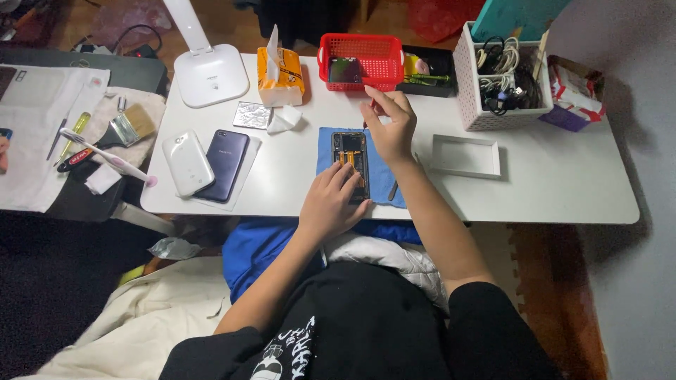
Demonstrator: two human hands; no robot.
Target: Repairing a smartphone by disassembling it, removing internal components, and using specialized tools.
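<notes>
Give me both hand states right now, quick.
Left hand: open, fingers resting on the opened phone on the blue mat.
Right hand: fingers pinched on a thin red-tipped tool above the phone.

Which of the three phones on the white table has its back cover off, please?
The opened phone on the blue mat, under the left hand, shows its insides. The white phone and dark blue phone farther left remain closed.

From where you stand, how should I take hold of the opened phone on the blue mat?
Probably pinch the opened phone across its two long edges near the far end, coming from above. It lies flat with its insides up, and the left hand covers its near end, on the blue mat.
</notes>
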